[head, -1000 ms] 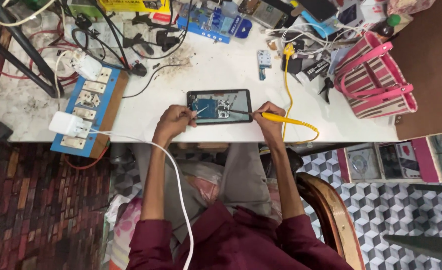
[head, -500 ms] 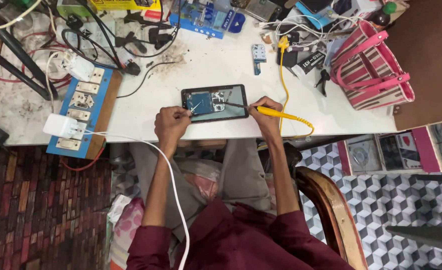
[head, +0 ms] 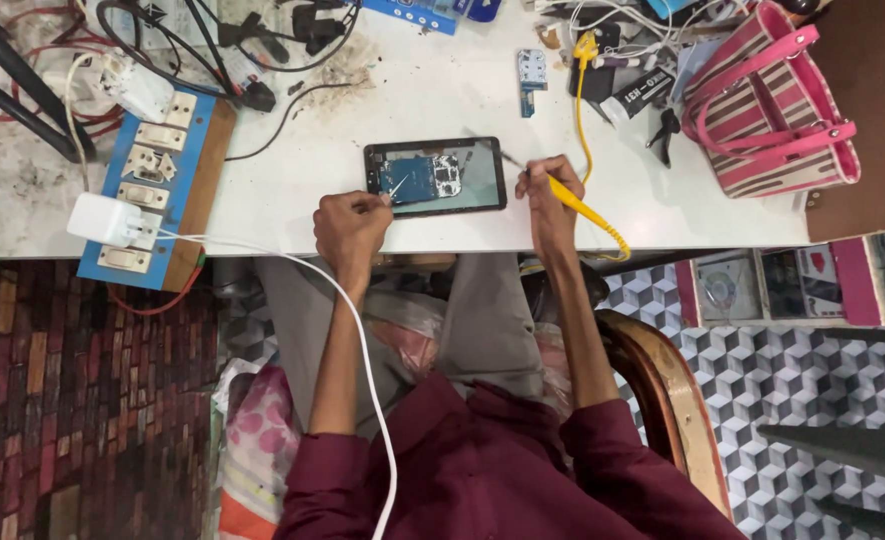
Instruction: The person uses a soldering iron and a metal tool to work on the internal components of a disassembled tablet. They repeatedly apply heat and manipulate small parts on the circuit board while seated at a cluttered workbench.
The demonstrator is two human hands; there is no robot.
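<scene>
An opened tablet (head: pixel 435 177) lies on the white table (head: pixel 382 100) with its circuit board exposed. My left hand (head: pixel 349 225) rests at the tablet's lower left corner and pinches a thin metal tool whose tip points into the board. My right hand (head: pixel 547 195) sits at the tablet's right edge, gripping a yellow-handled soldering iron (head: pixel 572 205); its metal tip points up and left above the tablet's right corner. Its yellow cord hangs over the table's front edge.
A blue power strip (head: pixel 152 190) with a white charger (head: pixel 107 218) and white cable lies at the left. Black cables and tools crowd the back of the table. A pink striped bag (head: pixel 762 100) stands at the right. A small blue circuit board (head: pixel 532 68) lies behind the tablet.
The view has shifted closer and lower over the table. The soldering iron's tip has lifted off the tablet toward its right corner. My left hand stays at the lower left corner.
</scene>
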